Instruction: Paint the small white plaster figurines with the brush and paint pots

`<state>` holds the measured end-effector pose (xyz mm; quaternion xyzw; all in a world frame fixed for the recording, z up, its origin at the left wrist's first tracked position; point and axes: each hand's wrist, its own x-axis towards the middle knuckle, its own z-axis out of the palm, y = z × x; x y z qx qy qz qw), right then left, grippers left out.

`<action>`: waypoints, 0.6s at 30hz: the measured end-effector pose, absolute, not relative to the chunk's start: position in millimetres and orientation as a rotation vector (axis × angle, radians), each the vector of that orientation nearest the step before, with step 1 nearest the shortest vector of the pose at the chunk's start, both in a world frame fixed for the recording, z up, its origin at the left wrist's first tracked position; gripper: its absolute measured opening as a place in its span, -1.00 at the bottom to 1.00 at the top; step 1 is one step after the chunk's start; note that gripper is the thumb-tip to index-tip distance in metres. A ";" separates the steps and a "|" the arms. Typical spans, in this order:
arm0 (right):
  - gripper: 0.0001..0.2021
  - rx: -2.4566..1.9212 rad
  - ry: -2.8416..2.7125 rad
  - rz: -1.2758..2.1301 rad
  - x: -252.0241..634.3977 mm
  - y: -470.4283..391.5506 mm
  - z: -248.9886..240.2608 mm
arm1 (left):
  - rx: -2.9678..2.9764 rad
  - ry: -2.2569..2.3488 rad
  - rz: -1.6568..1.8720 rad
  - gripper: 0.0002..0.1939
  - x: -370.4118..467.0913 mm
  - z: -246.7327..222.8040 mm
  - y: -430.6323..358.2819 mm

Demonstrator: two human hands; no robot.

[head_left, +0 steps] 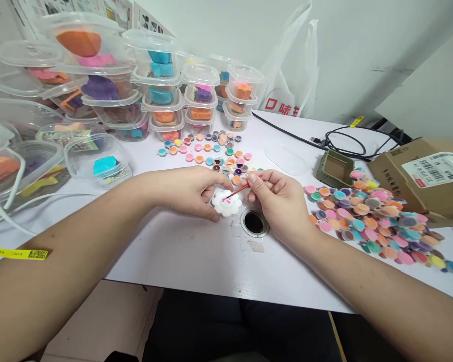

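Observation:
A white flower-shaped piece (226, 202) with small pink marks lies on the white table (196, 251). My left hand (192, 191) is at its left side, thumb and fingers curved round its edge and gripping it. In my right hand (275, 196) a thin red brush (240, 189) is pinched between thumb and fingers, its tip at the pink marks. Just behind the hands are strips of small paint pots (206, 148), some of them open, with brown and purple paint showing. A round hole with a metal rim (255, 234) is in the table below my right hand.
Stacked clear tubs (162, 93) with coloured shapes fill the back left. More paint pots (370, 216) are heaped at the right, beside a cardboard box (423, 176) and a green tray (334, 168). Behind lie a black cable (287, 131), a clear lid (286, 160) and a white bag (290, 75).

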<state>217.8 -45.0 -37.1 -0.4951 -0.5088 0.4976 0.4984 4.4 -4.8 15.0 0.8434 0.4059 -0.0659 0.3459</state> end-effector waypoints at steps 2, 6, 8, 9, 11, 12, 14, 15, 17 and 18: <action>-0.63 -1.205 -1.232 1.194 219.6 -44.9 -38.0 | 2.189 1.061 -0.172 -0.32 4.4 16.3 -5.3; -0.60 -1.229 -1.233 1.203 222.5 -44.9 -39.9 | 2.200 1.101 -0.163 -0.38 5.7 18.6 -6.3; -0.60 -1.211 -1.230 1.216 222.6 -44.9 -40.2 | 2.206 1.129 -0.164 -0.42 6.5 18.7 -6.6; -0.61 -1.195 -1.230 1.221 222.4 -44.9 -40.1 | 2.208 1.139 -0.161 -0.43 6.8 18.5 -6.7; -0.62 -1.164 -1.235 1.234 221.5 -45.2 -39.8 | 2.206 1.147 -0.150 -0.44 7.4 17.9 -6.9; -0.63 -1.153 -1.241 1.240 221.0 -45.4 -39.6 | 2.202 1.151 -0.145 -0.43 7.6 17.6 -7.0; -0.63 -1.149 -1.249 1.243 220.1 -45.9 -39.3 | 2.194 1.168 -0.142 -0.41 7.7 16.9 -7.0; -0.63 -1.156 -1.248 1.237 219.9 -46.2 -39.2 | 2.190 1.173 -0.147 -0.41 7.7 16.6 -7.0; -0.62 -1.184 -1.248 1.217 219.7 -46.6 -39.0 | 2.188 1.169 -0.155 -0.42 7.4 16.3 -6.9; -0.62 -1.198 -1.247 1.208 219.8 -46.8 -38.8 | 2.188 1.164 -0.156 -0.43 7.3 16.2 -6.8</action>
